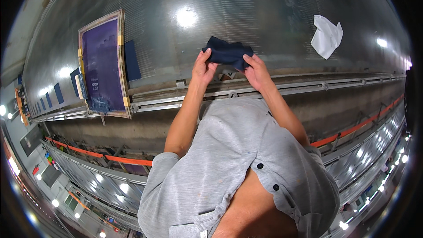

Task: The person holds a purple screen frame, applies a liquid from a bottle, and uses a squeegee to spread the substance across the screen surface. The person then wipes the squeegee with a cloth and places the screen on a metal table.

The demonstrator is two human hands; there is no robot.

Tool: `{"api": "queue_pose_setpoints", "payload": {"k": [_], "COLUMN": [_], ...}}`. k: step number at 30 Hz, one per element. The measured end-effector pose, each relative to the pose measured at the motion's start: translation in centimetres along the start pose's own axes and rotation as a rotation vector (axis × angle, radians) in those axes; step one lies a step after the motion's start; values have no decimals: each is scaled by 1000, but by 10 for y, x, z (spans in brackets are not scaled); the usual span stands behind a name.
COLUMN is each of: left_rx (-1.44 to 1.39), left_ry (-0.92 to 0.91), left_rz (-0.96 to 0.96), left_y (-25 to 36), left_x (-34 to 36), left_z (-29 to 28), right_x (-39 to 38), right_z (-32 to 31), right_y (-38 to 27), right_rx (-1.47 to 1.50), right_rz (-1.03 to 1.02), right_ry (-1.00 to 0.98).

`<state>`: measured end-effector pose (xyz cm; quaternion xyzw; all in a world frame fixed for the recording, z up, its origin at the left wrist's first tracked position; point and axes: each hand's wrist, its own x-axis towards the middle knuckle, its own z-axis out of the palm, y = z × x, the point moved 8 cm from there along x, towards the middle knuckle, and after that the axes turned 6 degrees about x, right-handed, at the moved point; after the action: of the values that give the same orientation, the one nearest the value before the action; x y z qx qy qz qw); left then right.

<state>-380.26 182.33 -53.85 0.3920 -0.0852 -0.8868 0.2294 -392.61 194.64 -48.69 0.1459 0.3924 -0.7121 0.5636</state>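
Observation:
A dark navy piece of cloth [228,53] is stretched between my two hands, over the near side of a long grey table. My left hand [203,68] pinches its left end, the thumb on top. At the other end, my right hand [256,71] grips the cloth with the thumb over its edge. The fabric is slightly rumpled along its top. Both hands hold it above the table's near edge, and the fingers beneath it are partly hidden.
A screen-printing frame [103,64] with purple mesh lies on the table [176,48] to the left. Flat navy pieces [132,60] lie beside it, with more toward the far left. A crumpled white cloth [327,36] rests at the right. A metal rail [282,89] follows the near edge.

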Motion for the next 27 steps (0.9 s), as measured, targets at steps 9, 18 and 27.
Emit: {"api": "queue_pose_setpoints", "payload": {"k": [9, 18, 27], "left_rx": [171, 475, 647], "left_ry": [190, 170, 341], "left_rz": [137, 370, 254], "left_y": [44, 150, 118], "left_x": [-25, 29, 38], "left_z": [-20, 75, 16], "right_x": [0, 74, 98], "right_z": [-25, 90, 44], "right_y": [-16, -103, -66], "right_rx": [-138, -243, -550], "right_rz": [94, -253, -416], "right_ry": [116, 104, 181]}}
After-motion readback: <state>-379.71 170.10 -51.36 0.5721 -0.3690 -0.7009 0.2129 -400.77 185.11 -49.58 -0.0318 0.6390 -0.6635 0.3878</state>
